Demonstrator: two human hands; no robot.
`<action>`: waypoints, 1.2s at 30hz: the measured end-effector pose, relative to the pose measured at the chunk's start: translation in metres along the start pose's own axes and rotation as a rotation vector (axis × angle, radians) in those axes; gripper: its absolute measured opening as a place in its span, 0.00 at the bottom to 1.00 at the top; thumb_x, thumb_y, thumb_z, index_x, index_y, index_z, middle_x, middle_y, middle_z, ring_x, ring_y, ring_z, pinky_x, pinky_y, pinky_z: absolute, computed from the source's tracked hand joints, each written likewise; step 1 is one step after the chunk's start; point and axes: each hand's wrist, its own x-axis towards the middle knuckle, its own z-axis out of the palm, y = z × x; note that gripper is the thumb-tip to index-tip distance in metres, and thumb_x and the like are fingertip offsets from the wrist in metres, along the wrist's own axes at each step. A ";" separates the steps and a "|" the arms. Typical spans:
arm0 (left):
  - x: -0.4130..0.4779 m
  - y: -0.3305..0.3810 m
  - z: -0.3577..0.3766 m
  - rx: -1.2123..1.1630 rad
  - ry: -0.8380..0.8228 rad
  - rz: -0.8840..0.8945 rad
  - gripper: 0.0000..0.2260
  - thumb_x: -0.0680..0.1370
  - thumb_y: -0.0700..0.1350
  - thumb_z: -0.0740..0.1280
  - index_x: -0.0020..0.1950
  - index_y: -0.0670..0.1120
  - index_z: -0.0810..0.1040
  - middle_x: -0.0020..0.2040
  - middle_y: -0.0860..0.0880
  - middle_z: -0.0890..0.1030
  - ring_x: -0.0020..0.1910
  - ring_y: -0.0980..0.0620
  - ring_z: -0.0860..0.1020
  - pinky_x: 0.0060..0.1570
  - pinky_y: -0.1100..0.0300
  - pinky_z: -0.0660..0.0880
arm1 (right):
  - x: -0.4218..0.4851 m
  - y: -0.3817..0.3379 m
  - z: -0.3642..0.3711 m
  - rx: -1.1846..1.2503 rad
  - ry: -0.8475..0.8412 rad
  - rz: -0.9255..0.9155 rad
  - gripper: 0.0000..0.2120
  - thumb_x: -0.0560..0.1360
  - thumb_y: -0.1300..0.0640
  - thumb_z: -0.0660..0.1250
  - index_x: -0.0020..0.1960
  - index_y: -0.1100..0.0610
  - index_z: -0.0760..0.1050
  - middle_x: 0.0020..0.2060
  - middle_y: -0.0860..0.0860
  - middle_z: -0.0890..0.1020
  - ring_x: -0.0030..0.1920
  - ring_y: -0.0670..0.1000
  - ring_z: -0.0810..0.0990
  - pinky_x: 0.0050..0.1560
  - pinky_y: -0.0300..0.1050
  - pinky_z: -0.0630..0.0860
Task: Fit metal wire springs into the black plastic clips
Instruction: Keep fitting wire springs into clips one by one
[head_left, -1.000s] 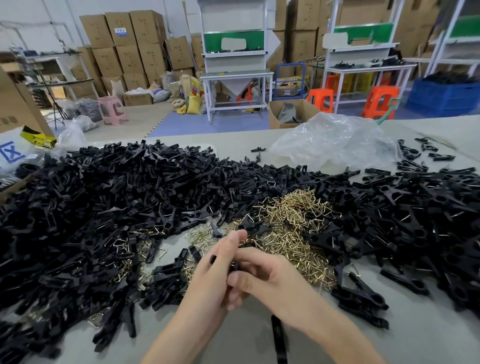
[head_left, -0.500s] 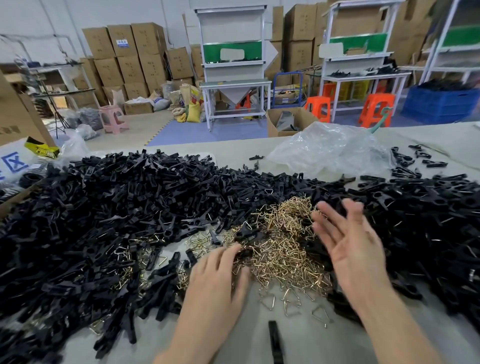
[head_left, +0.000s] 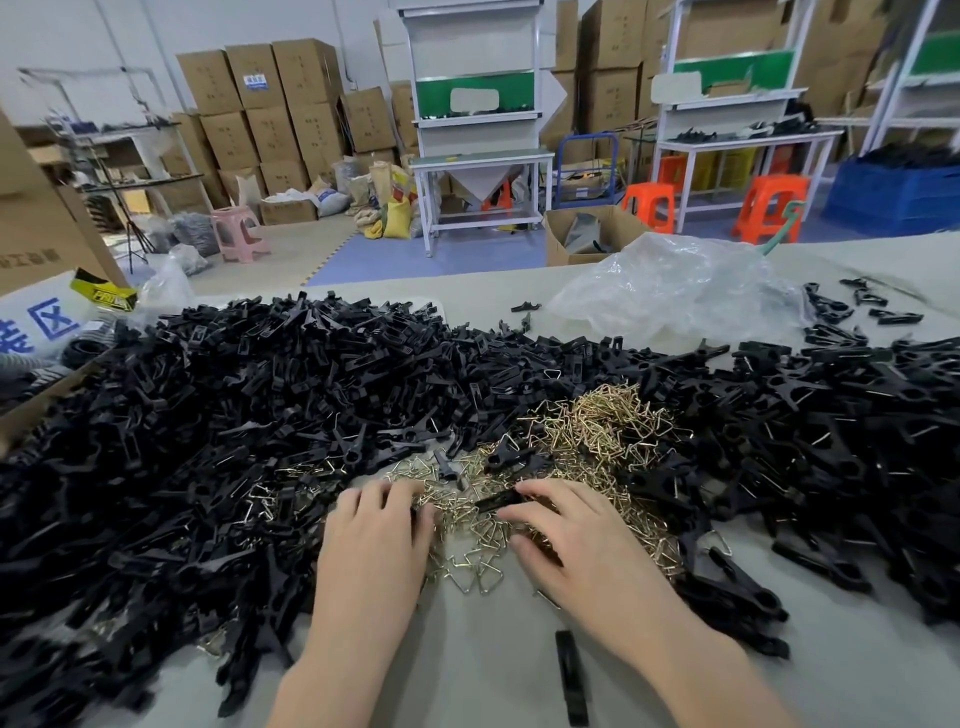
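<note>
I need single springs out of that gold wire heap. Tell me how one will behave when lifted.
The wire springs lie in a tangled heap, so lifting one will probably drag neighbours along. Thin bent wire: likely light, yet stiff enough to keep shape. Loose ones lie flat on the table, so pushed they should slide, not roll.

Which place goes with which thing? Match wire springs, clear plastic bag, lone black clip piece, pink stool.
Things: 1 wire springs; 2 clear plastic bag; 3 lone black clip piece; 4 pink stool.
Places: A on the floor; B near edge of the table; C far side of it, right; D middle, between heaps of black clips.
Pairs: 1-D, 2-C, 3-B, 4-A.
</note>
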 end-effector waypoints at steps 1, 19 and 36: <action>0.000 0.001 0.000 -0.006 0.029 0.030 0.08 0.76 0.45 0.74 0.52 0.44 0.84 0.48 0.45 0.83 0.47 0.41 0.79 0.49 0.46 0.78 | 0.000 0.000 0.000 -0.003 -0.003 -0.005 0.16 0.84 0.44 0.56 0.71 0.39 0.71 0.72 0.38 0.67 0.74 0.41 0.59 0.72 0.32 0.43; 0.002 0.011 -0.015 -0.792 0.150 -0.301 0.14 0.81 0.37 0.61 0.52 0.55 0.81 0.46 0.52 0.81 0.30 0.60 0.73 0.33 0.66 0.72 | 0.009 -0.015 0.007 -0.111 0.169 0.089 0.09 0.77 0.49 0.69 0.57 0.48 0.79 0.50 0.44 0.74 0.52 0.47 0.75 0.58 0.44 0.75; -0.010 0.039 -0.024 -1.321 -0.009 -0.150 0.11 0.79 0.38 0.68 0.52 0.53 0.85 0.47 0.51 0.86 0.48 0.57 0.83 0.46 0.69 0.77 | 0.008 -0.026 -0.020 0.976 0.161 0.264 0.11 0.75 0.40 0.65 0.54 0.37 0.82 0.39 0.48 0.84 0.40 0.47 0.82 0.42 0.35 0.76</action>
